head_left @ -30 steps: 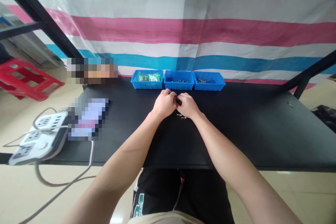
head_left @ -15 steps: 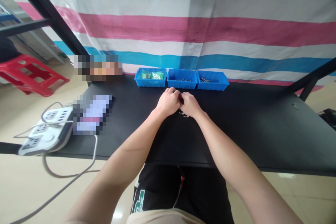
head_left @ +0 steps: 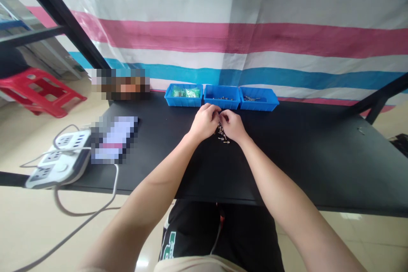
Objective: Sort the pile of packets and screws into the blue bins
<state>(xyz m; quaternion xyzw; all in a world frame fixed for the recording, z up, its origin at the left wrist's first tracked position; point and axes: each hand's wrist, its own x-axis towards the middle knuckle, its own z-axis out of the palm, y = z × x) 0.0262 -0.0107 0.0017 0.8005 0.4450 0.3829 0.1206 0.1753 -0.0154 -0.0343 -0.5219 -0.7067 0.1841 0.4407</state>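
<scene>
My left hand (head_left: pixel 205 121) and my right hand (head_left: pixel 232 124) meet fingertip to fingertip over the black table (head_left: pixel 153 136), just in front of the blue bins. Both have their fingers curled and closed; whatever they pinch is too small and hidden to name. Several small metal screws (head_left: pixel 224 137) lie on the table between and below the hands. Behind stand the left blue bin (head_left: pixel 184 101) with green-and-clear packets, the middle blue bin (head_left: pixel 222 103) with small metal parts, and the right blue bin (head_left: pixel 259 104) with longer thin metal pieces.
A white power strip (head_left: pixel 60 163) with grey cables lies at the table's left edge, beside a pixelated phone-like object (head_left: pixel 116 138). A red stool (head_left: pixel 41 89) stands on the floor at left. Black frame posts and a striped sheet (head_left: pixel 191 8) bound the back.
The fingers have shifted slightly apart at the near side, and more screws show between my hands. The view has moved a little; the bins stand as before.
</scene>
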